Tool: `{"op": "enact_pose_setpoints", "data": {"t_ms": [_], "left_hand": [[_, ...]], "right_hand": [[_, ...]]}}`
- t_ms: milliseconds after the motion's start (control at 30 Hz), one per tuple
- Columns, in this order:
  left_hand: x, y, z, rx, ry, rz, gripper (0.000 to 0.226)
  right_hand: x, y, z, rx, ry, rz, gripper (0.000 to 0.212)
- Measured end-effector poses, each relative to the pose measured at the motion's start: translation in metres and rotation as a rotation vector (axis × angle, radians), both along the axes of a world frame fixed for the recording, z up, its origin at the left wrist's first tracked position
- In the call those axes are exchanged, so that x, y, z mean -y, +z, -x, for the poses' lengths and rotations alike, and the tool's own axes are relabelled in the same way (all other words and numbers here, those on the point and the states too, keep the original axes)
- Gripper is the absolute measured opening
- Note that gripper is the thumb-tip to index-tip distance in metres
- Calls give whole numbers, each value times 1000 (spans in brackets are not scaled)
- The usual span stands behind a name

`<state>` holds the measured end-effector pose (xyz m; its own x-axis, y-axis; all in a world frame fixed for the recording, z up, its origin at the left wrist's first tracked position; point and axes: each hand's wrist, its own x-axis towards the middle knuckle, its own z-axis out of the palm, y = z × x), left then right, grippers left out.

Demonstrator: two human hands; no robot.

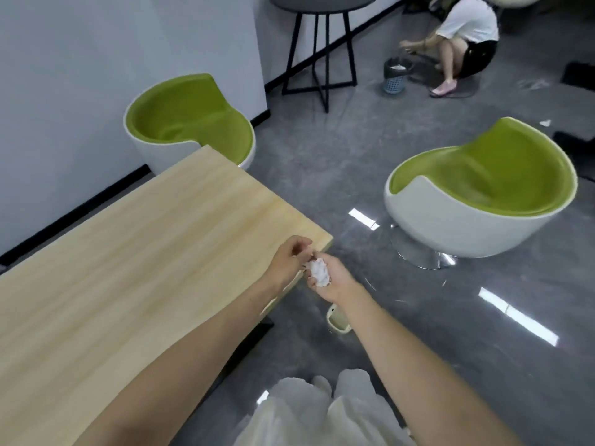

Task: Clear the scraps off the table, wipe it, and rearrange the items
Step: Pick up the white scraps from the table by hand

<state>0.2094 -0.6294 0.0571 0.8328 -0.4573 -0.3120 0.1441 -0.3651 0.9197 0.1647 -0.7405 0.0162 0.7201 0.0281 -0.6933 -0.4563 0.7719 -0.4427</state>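
A long light-wood table [154,239] runs from the lower left to its near right corner. Just off that corner my right hand [335,281] is cupped palm up around a wad of white paper scraps [319,272]. My left hand [291,260] sits at the table's corner edge, fingers loosely curled and touching the wad. The tabletop in view carries nothing else.
Two green-and-white tub chairs stand nearby, one [190,120] past the table's far end and one [483,191] on the right. A small pale bin [336,320] sits on the grey floor under my right forearm. Farther off, a person [463,43] crouches by a blue basket [395,75] and a black stool [322,46].
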Motion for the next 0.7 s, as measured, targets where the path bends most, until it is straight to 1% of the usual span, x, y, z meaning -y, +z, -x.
{"op": "enact_pose_setpoints", "data": {"t_ms": [67,133,200,233,300,367,433,500,600,700], "left_hand": [[29,-16,8,-112,-4,40,19],[54,-37,20,-208,-76,32,21],[74,-58,36,-267,-153,3,25],[82,-68,44,-266,-202,-17,26],[96,-93,56,-197,-313,-68,28],[103,-118,66,-144,-389,-117,28],[108,-147,75,-169,-425,-109,27],[113,-190,79,-235,-385,-131,29],[123,-268,83,-341,-296,-147,28],[134,-341,83,-375,-247,-210,30]], "right_hand": [[24,-6,18,-4,-85,-14,24],[48,-19,39,-36,-167,-12,28],[70,-32,61,-82,-228,4,33],[79,-38,71,-99,-265,3,34],[93,-58,86,-156,-356,3,33],[100,-88,97,-221,-398,-4,32],[103,-127,102,-258,-412,-36,27],[106,-177,102,-270,-412,-76,17],[115,-272,98,-323,-367,-77,21],[120,-356,94,-386,-357,-149,25]]}}
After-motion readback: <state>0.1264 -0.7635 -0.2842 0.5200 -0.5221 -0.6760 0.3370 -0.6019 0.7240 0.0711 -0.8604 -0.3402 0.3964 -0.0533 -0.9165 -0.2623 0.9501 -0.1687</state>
